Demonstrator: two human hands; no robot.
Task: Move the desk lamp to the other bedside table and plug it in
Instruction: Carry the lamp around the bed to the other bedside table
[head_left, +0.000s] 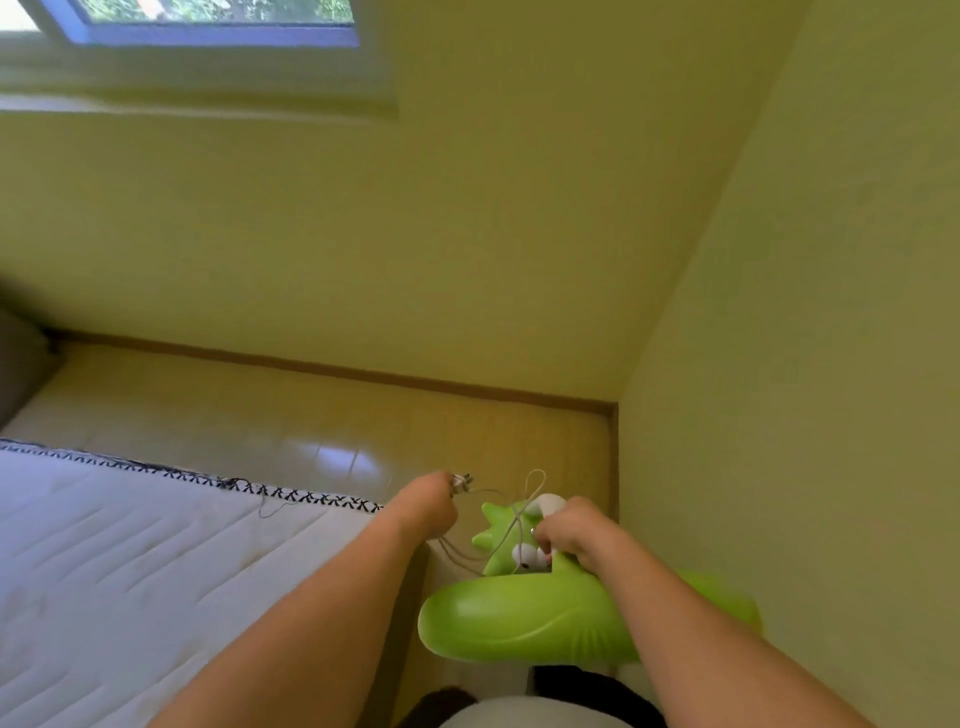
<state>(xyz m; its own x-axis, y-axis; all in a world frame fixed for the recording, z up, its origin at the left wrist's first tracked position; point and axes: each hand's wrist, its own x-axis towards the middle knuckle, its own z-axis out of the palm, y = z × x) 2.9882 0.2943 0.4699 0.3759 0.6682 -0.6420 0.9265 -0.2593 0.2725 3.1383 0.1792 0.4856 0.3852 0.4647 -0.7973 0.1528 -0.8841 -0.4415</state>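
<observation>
One lamp (524, 618) is in view, a glossy green cartoon-shaped one with a broad rounded base, spiky points on top and a white neck curling up beside the spikes. It is held in the air in front of the person's body, just right of the mattress (156, 561) corner and above the floor (311, 415). It rests on no surface.

Two bare hands are at work. The right hand (574, 530) is closed around the lamp's upper part, fingers curled over the white neck and the green body next to the spikes, with the forearm lying across the base. The left hand (428, 506) sits just left of the lamp, above the mattress corner, with its fingers pinched shut on the one plug (461, 483), whose metal prongs stick out past the fingertips, away from the person.

One thin pale cord (470, 551) runs from the plug in several loose loops. One loop rises above the lamp's spikes, others droop between the two hands, and a strand trails left over the mattress edge.

There is one mattress, white and quilted, with a black-and-white stitched border, to the left of the lamp. Beyond the lamp the glossy tiled floor runs to a brown skirting board at two yellow walls (467, 234) that meet in a corner. One window (208, 21) shows far up and left of the lamp.
</observation>
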